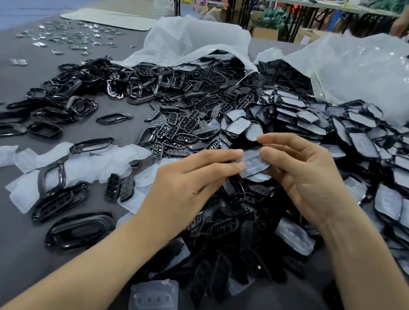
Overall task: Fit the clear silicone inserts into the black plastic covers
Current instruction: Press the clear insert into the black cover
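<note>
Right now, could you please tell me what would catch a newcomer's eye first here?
The heap of black covers spilling from two white bags across the middle strikes first. In front of it, the left hand and right hand pinch a clear insert between them; loose inserts lie to the left.
</note>
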